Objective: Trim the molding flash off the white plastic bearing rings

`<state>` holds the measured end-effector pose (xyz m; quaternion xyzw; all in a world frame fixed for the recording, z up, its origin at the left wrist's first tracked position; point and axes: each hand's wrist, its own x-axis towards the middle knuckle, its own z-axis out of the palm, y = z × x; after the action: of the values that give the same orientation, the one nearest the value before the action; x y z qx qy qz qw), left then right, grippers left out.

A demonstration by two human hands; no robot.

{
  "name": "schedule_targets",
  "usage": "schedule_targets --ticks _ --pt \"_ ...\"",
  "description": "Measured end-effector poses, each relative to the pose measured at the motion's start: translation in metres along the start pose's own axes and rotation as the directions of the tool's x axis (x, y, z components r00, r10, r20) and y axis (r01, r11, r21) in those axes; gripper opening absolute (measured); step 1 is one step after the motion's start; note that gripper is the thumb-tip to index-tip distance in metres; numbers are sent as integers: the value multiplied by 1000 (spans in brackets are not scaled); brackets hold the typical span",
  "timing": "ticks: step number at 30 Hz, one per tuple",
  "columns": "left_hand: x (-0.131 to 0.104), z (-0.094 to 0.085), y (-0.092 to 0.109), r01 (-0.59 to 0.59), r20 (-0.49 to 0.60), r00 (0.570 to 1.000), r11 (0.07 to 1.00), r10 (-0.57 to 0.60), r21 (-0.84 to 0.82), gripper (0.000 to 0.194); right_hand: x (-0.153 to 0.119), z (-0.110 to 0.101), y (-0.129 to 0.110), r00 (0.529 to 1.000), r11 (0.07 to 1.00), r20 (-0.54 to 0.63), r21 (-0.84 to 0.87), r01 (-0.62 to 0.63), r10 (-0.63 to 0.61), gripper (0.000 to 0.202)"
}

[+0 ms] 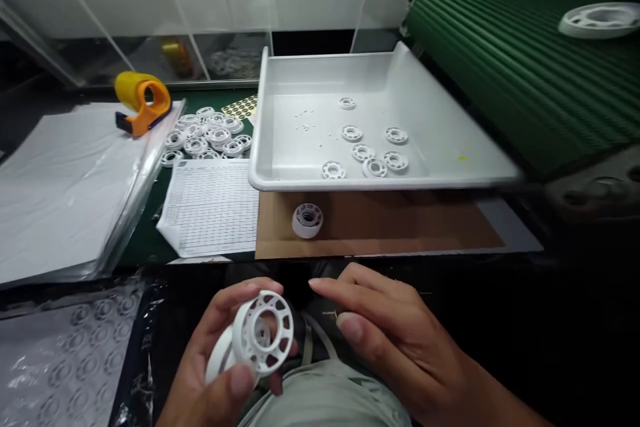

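My left hand [225, 347], below the table edge, is closed around white spoked plastic rings [264, 332]. The front ring faces up toward me, and at least one more sits behind it, partly covered by my fingers and thumb. To the right, my right hand [395, 333] hangs apart from the rings with its index finger stretched out and the thumb separate. A tiny thin mark shows by that thumb tip; I cannot make out what it is. A short stack of similar white rings [307, 221] stands on the brown cardboard [400, 220] ahead of my hands.
A white tray [320, 183] holds several loose rings and small scraps. Left of it lie a ring pile [210, 135], a lined paper sheet [215, 207], and an orange tape dispenser [145, 103] on plastic bags [65, 173]. A green conveyor belt [510, 47] carries two rings at right.
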<state>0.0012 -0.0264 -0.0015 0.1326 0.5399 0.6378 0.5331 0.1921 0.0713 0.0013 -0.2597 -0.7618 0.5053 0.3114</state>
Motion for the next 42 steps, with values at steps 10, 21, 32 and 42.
schedule_targets --ticks 10,21,32,42 --pt "-2 -14 13 -180 209 962 984 174 11 38 24 12 -19 978 954 202 -279 106 -50 47" --pt "7 -24 15 -242 363 905 970 224 6 47 30 10 -23 969 935 241 -329 134 -54 46" --pt "3 -20 12 -209 282 937 978 206 -19 41 26 14 -19 963 880 242 -424 216 -120 39" --pt "9 -12 7 -117 239 961 988 139 -105 40 25 9 -11 989 989 119 -109 98 -85 33"
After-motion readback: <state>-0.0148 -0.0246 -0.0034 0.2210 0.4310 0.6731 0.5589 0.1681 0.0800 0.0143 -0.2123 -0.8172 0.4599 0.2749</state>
